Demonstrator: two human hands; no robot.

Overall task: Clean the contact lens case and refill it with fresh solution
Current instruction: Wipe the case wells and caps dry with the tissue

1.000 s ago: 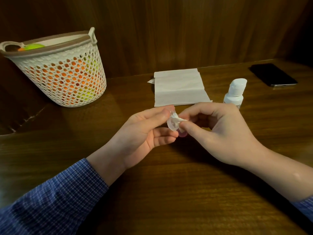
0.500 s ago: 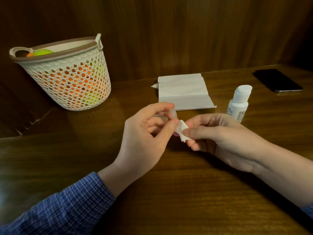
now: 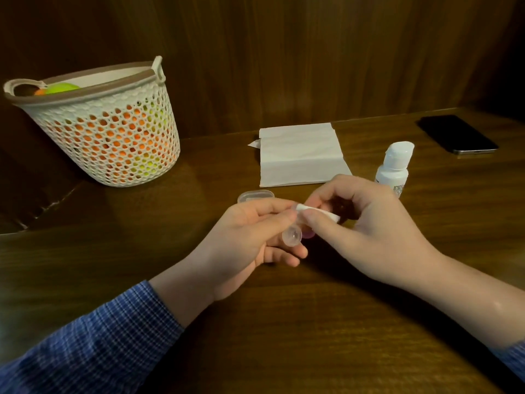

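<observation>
Two hands, left hand [image 3: 250,240] gripping round clear lens case [image 3: 292,236], right hand [image 3: 366,226] pinching folded tissue [image 3: 318,212]

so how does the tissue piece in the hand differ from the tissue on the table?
The tissue piece is small and crumpled; the folded tissue is far larger and lies flat. The piece is pinched in the right hand, right beside the lens case that the left hand holds; the folded tissue lies untouched on the table, between the basket and the bottle. Both are white.
</observation>
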